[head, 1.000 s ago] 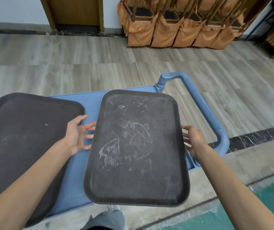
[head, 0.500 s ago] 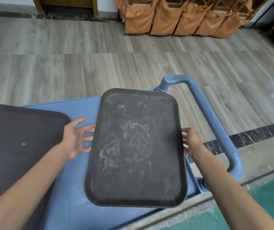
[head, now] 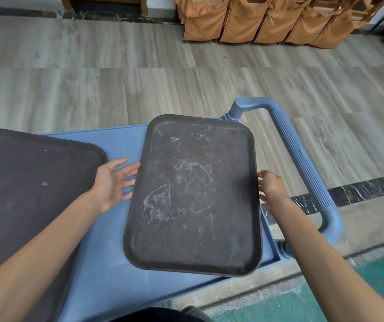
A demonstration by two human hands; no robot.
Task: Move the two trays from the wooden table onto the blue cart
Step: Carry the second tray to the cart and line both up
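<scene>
Grey plank floor; on the blue plastic cart (head: 107,263), the scuffed black rectangular tray (head: 193,196) looks stiff and light, best held by its long edges; left hand (head: 114,180) open beside it, right hand (head: 271,187) loosely curled at its rim.

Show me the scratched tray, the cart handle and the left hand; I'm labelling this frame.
scratched tray (head: 193,196), head view, scuffed centre.
cart handle (head: 300,159), head view, ribbed grip.
left hand (head: 113,182), head view, open palm.

This looks like a banquet or dining hall: stacked chairs in orange fabric covers (head: 265,24) line the wall along the top of the frame, above wood-look floor tiles (head: 116,84), with a blue service cart (head: 107,263) at lower centre carrying dark serving trays (head: 193,194).
</scene>
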